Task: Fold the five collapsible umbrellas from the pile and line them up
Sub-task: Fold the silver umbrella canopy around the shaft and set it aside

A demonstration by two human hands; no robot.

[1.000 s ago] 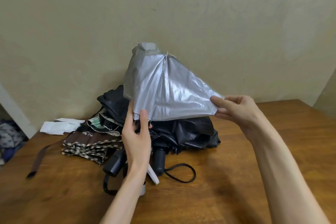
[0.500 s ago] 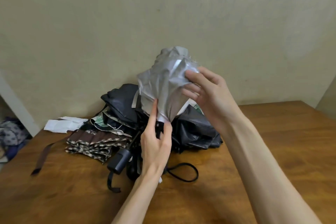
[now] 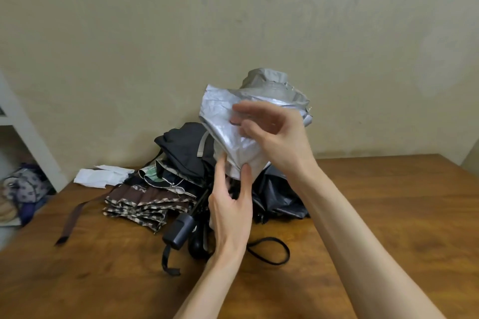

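Hands meet on a crumpled silver fabric collapsible umbrella (image 3: 220, 114), which is held in the air above and just in front of the pile, its grey cap pointing up toward the wall. The left hand (image 3: 230, 212) comes up from below and pinches the gathered lower hem of the silver canopy between thumb and forefinger. The right hand (image 3: 278, 140) lies against the canopy's right side with fingers curled onto the fabric; motion blur hides whether they actually pinch a fold, so its grasp cannot be told.

Behind and beneath, the pile rests on the brown wooden worktop (image 3: 388, 215) close to the beige wall. A rumpled black fabric umbrella (image 3: 184, 147) lies on top, a brown umbrella with a chequered border (image 3: 137, 202) lies flattened at the left, and a dark block-shaped plastic handle (image 3: 178, 232) juts toward the camera. A thin black wrist loop (image 3: 272, 254) lies on the wood beside the left wrist. White folded paper (image 3: 101, 176) sits left of the pile.
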